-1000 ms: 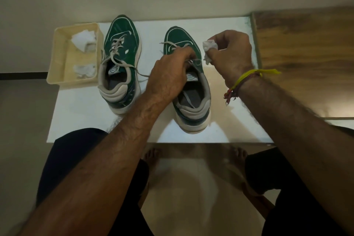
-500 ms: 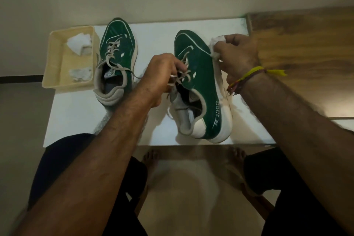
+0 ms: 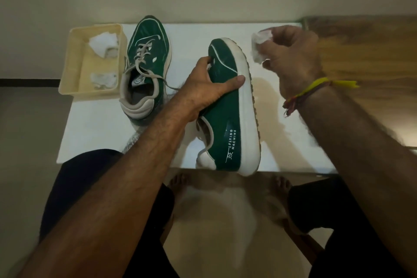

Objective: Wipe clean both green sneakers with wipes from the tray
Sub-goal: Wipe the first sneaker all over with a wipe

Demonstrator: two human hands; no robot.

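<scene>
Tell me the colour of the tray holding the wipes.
Pale yellow tray, seen from the head view.

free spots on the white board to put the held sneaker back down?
Bare patches on the white board: the near-left corner, below the tray and the resting sneaker; and the right side, under the right hand, out to the wooden surface. Crowded: the far-left, tray against sneaker.

I cannot see the left hand's (image 3: pixel 204 88) fingers past the held sneaker's (image 3: pixel 228 106) far side. Right hand (image 3: pixel 293 56) and wipe (image 3: pixel 259 48) motion-blurred. Wipes in tray (image 3: pixel 74 67) too indistinct to count. Wooden surface (image 3: pixel 372 63) cut off at right edge.
</scene>
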